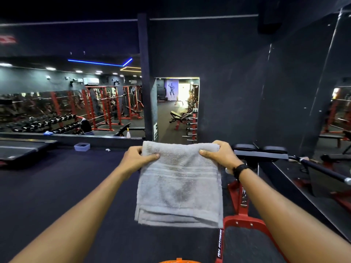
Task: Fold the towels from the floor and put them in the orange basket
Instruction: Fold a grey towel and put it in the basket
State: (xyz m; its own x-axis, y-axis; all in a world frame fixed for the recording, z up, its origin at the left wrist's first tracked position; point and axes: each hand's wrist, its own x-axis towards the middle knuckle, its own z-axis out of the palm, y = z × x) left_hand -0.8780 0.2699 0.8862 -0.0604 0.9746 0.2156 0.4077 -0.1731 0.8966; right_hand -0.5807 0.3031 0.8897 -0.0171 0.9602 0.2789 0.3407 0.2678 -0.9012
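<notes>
Grey terry cloth hangs in front of you: the towel [179,185] is folded over (you can see doubled layers at its lower edge) and held up in the air at its two top corners. Your left hand [135,157] pinches the top-left corner, thumb on the near face and fingers curled behind; your right hand [218,154] grips the top-right corner the same way, a black wristband [239,169] on that wrist. Directly below, at the bottom edge of the view, a sliver of the orange basket [178,261] shows. Just right of it stands a red-framed bench [245,236] with a black pad. Dark floor [57,186] spreads to your left, and a small pale tub [82,146] sits near the mirrored wall.
</notes>
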